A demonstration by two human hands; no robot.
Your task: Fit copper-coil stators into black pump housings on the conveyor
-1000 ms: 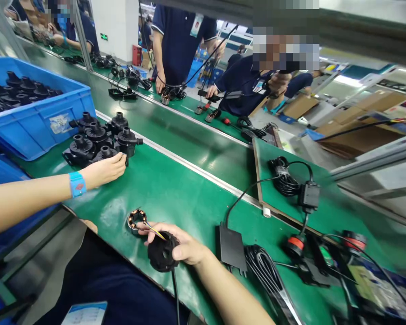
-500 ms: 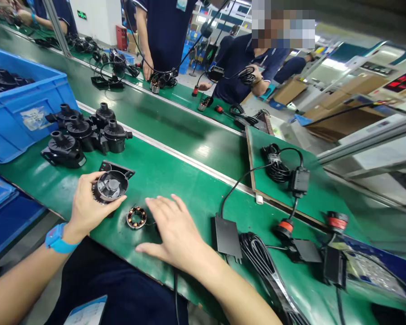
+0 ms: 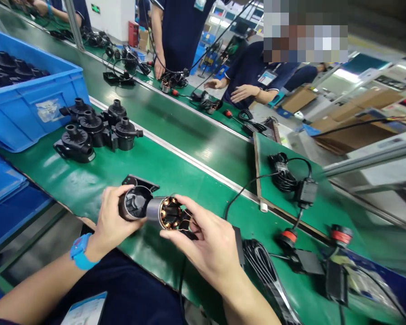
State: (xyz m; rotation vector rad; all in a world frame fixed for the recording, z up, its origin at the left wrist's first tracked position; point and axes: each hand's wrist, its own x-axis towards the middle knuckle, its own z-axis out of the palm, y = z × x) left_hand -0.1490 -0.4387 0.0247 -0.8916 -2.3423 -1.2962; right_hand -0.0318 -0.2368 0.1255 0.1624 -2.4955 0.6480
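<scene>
My left hand (image 3: 113, 219) is wrapped round a black pump housing (image 3: 135, 201), its round opening turned up toward me and a flat bracket at its far side. Between the thumb and fingers of my right hand (image 3: 209, 234) is a motor stator (image 3: 167, 213), a metal ring with copper windings. The stator is tilted on its side, its plain metal end right at the housing's mouth; I cannot tell if they touch. Thin wires trail from the windings into my right palm, where fingers hide part of them.
Several black pumps (image 3: 94, 128) stand at the left beside a blue crate (image 3: 37, 106) of similar parts. A coiled black cable (image 3: 265, 257) and red-ringed connectors (image 3: 288, 238) lie at the right. Co-workers (image 3: 179, 36) stand across the green conveyor (image 3: 203, 149).
My right hand has closed on the stator and lifted it from the table to the housing. My left hand still holds the housing. The view has shifted slightly.
</scene>
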